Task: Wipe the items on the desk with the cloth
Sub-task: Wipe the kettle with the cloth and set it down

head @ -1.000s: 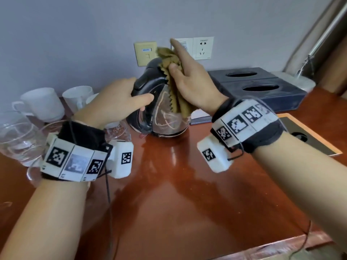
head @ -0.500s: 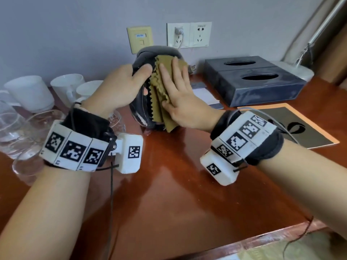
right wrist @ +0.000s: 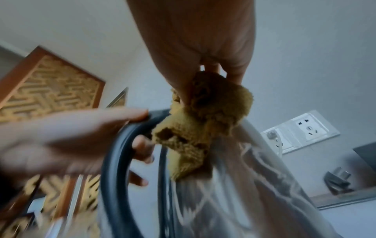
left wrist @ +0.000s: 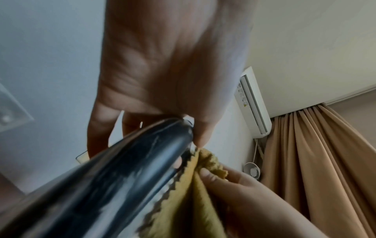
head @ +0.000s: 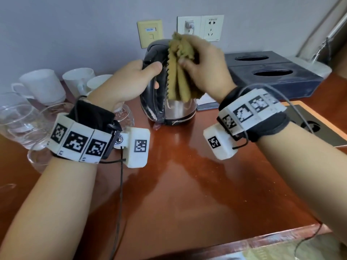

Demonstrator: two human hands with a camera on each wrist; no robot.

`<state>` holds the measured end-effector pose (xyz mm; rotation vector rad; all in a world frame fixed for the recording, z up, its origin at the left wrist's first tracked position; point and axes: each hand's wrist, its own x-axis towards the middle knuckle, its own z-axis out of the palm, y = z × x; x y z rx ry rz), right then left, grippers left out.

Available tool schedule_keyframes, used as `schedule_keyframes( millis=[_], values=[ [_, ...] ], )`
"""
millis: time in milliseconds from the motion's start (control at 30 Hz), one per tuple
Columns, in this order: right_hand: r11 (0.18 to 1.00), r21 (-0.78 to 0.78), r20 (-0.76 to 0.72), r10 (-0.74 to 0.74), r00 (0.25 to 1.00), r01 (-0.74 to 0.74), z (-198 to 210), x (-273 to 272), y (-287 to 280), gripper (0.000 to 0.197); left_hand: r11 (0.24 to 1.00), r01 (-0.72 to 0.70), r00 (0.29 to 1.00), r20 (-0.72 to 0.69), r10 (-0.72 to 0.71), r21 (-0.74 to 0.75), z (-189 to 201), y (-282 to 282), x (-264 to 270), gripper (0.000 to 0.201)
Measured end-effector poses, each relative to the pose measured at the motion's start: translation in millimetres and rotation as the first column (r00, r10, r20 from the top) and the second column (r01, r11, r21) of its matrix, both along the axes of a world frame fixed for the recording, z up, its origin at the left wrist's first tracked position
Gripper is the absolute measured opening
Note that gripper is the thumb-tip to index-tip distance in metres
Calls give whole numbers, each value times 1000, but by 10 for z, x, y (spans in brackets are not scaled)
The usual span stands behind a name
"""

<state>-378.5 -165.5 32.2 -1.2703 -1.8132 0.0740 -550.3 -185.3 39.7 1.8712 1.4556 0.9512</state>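
Observation:
An electric kettle (head: 174, 111) with a steel body and a black handle (head: 152, 85) stands upright on the desk (head: 187, 184) near the wall. My left hand (head: 131, 79) grips the handle (left wrist: 122, 169), thumb on top. My right hand (head: 204, 64) holds a bunched olive-yellow cloth (head: 180, 72) with a zigzag edge against the kettle's upper side. In the right wrist view the fingers pinch the cloth (right wrist: 203, 122) beside the handle (right wrist: 114, 154) and the kettle's shiny wall (right wrist: 244, 185). The cloth (left wrist: 195, 201) hangs down along the kettle.
White cups (head: 43, 87) and clear glasses (head: 18, 119) crowd the desk's left back. A dark blue tissue box (head: 272, 79) sits at the right back, a dark mat with an orange border (head: 315, 128) in front of it. Wall sockets (head: 201, 28) sit behind the kettle.
The right hand has drawn the cloth up from the kettle's side to its top and bunched it in its fingers. The kettle has been set back upright. The left hand still grips the handle.

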Motion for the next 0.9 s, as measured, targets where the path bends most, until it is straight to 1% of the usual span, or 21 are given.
schedule_keyframes(
  millis=[67, 133, 200, 233, 300, 367, 400, 467, 500, 533, 567, 633, 700, 733, 767, 800, 900],
  values=[
    [996, -45, -161, -86, 983, 80, 123, 133, 47, 40, 1000, 1, 1000, 1, -1, -5, 0, -7, 5, 34],
    [986, -88, -297, -165, 940, 145, 196, 287, 131, 35, 1000, 0, 1000, -18, 0, -11, 3, -13, 10, 34],
    [970, -123, -356, -239, 903, 209, 219, 397, 197, 33, 1000, 2, 999, -45, -2, -8, 8, -9, 15, 35],
    [959, -127, -351, -284, 892, 255, 213, 420, 214, 31, 1000, 0, 998, -55, -1, -4, 8, -7, 14, 35],
    [930, -83, -303, -367, 879, 359, 164, 408, 230, 27, 1000, -2, 998, -62, 1, -4, 10, -7, 15, 35],
    [896, -12, -196, -437, 878, 443, 108, 313, 190, 32, 1000, 1, 998, -60, -2, -12, 11, -8, 16, 34],
    [888, 14, -139, -454, 880, 460, 74, 247, 168, 36, 1000, 1, 999, -54, -2, -14, 15, -12, 17, 34],
    [910, -8, -80, -414, 907, 414, 13, 107, 120, 41, 1000, -5, 999, -53, 5, -9, 17, -13, 11, 34],
    [937, -60, -100, -347, 932, 343, -15, 40, 88, 43, 1000, -6, 998, -55, 5, -9, 15, -11, 12, 34],
    [959, -140, -163, -267, 950, 246, -46, -18, 66, 45, 1000, -3, 999, -53, 2, -12, 16, -14, 13, 34],
    [965, -227, -259, -192, 947, 134, -55, -61, 24, 46, 1000, 3, 999, -51, -4, -18, 11, -10, 13, 34],
    [943, -327, -463, -106, 880, -59, -74, -76, -35, 44, 1000, 11, 999, -40, -12, -29, 8, -16, 20, 34],
    [929, -316, -592, -34, 805, -193, -96, -11, -63, 44, 1000, 10, 999, -33, -11, -25, 11, -17, 20, 33],
    [933, -282, -626, -1, 779, -225, -117, 35, -59, 42, 1000, 6, 999, -34, -7, -21, 14, -18, 18, 33],
    [944, -244, -637, 17, 771, -223, -144, 74, -60, 39, 1000, 2, 999, -36, -3, -16, 15, -19, 17, 33],
    [959, -209, -629, 19, 777, -193, -174, 96, -58, 37, 1000, 2, 999, -40, -3, -13, 19, -21, 16, 32],
    [986, -164, -500, -94, 861, 12, -259, 67, -21, 23, 1000, 4, 999, -46, -5, -15, 12, -15, 18, 31]
  ],
)
